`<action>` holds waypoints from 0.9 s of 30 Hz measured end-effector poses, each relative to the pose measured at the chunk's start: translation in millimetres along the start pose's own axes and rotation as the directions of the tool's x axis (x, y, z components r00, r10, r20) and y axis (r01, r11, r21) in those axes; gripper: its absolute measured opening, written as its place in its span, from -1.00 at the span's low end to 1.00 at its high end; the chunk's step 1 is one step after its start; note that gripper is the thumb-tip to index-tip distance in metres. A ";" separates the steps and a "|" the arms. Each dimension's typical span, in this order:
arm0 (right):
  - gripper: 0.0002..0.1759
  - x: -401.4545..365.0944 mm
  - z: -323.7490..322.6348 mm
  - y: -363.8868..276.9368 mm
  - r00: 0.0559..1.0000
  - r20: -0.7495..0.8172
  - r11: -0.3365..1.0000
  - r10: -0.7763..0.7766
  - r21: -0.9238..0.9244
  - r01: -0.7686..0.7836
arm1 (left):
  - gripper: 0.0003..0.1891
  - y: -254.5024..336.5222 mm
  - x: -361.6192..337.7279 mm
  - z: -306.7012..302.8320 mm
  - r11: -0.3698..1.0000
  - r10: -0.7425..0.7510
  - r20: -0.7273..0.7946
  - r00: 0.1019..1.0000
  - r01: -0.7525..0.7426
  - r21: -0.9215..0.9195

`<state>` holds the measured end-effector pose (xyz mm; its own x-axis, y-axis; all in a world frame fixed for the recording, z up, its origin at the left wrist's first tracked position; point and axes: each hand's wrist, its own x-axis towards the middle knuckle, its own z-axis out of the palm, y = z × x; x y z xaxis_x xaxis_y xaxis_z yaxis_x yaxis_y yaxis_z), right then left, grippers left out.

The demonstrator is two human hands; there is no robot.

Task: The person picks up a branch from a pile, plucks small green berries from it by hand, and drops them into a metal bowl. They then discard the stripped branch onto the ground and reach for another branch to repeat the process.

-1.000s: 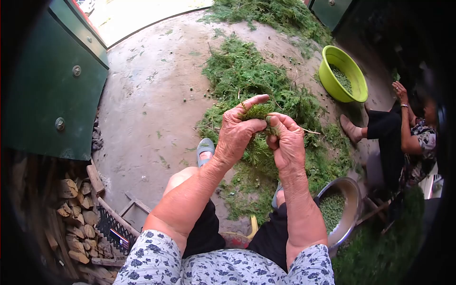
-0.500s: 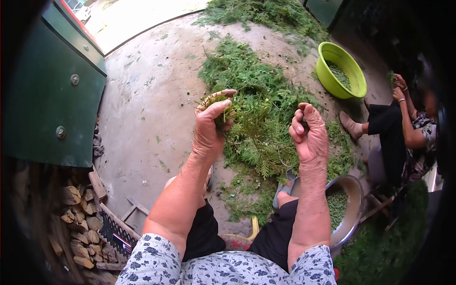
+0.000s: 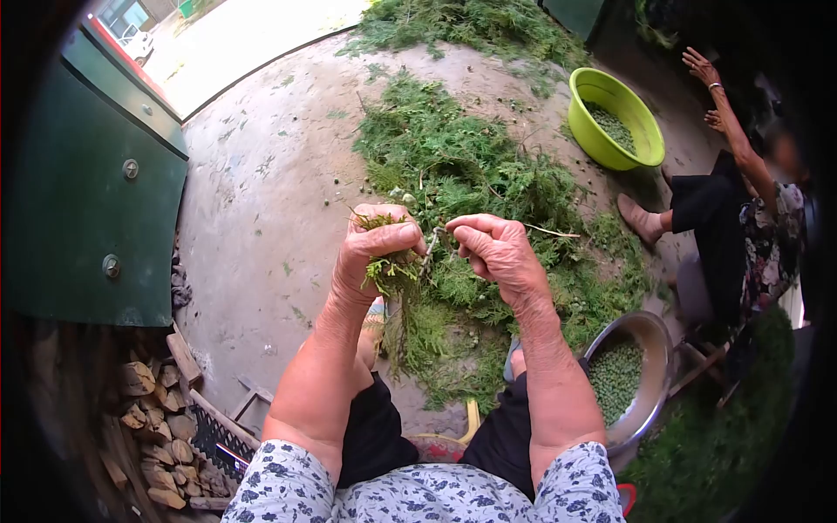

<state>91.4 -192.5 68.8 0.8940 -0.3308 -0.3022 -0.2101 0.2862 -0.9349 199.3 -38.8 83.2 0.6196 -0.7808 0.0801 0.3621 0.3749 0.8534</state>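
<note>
My left hand (image 3: 370, 248) is closed around a leafy evergreen sprig (image 3: 392, 275), its thumb on top and foliage hanging below the fist. A thin stem sticks out to the right of the thumb. At that stem's tip, my right hand (image 3: 504, 260) has thumb and forefinger pinched together; whatever is between them is too small to make out. Beneath both hands lies a pile of cut evergreen branches (image 3: 445, 131) on the floor. A metal basin (image 3: 658, 392) by my right knee holds many small green cones (image 3: 615, 383).
A lime-green basin (image 3: 602, 144) with green cones stands farther right. A seated co-worker (image 3: 758, 209) beside it has raised hands. More branches (image 3: 475, 30) lie at the back. Stacked firewood (image 3: 166, 436) and a green door (image 3: 113, 200) are on the left.
My right hand has moved left and up to the sprig's stem, fingers now pinched. The sprig has swung to hang below my left hand. The co-worker's hands have risen and separated.
</note>
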 end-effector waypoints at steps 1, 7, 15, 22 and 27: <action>-0.75 1.3 6.6 3.2 1.000 0.029 0.999 -0.009 -0.049 0.011 | -0.76 1.5 -2.3 4.7 0.997 -0.047 -0.026 0.999 0.049 0.063; -0.67 13.6 12.4 22.6 0.915 -0.081 0.844 -0.395 -0.425 0.327 | -0.74 -3.1 -2.9 5.8 0.997 -0.070 0.107 0.992 0.066 0.040; -0.65 1.8 6.8 6.2 0.992 -0.107 0.997 -0.071 0.018 0.073 | -0.85 -3.9 2.4 2.1 0.972 -0.099 0.149 0.984 0.128 -0.197; -0.62 0.0 12.6 12.4 0.980 -0.050 0.952 -0.195 -0.251 0.176 | -0.63 -6.9 6.9 12.6 0.944 -0.068 -0.318 0.946 0.164 0.285; -0.70 -6.8 20.1 2.8 0.970 -0.094 0.870 -0.226 -0.468 0.157 | -0.67 -15.0 6.6 14.1 0.966 -0.045 -0.326 0.944 0.125 0.228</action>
<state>92.7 -171.3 72.0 0.8770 -0.4700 -0.0994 -0.2274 -0.2238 -0.9477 188.1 -56.6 78.2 0.7960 -0.5911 -0.1307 0.2683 0.1509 0.9514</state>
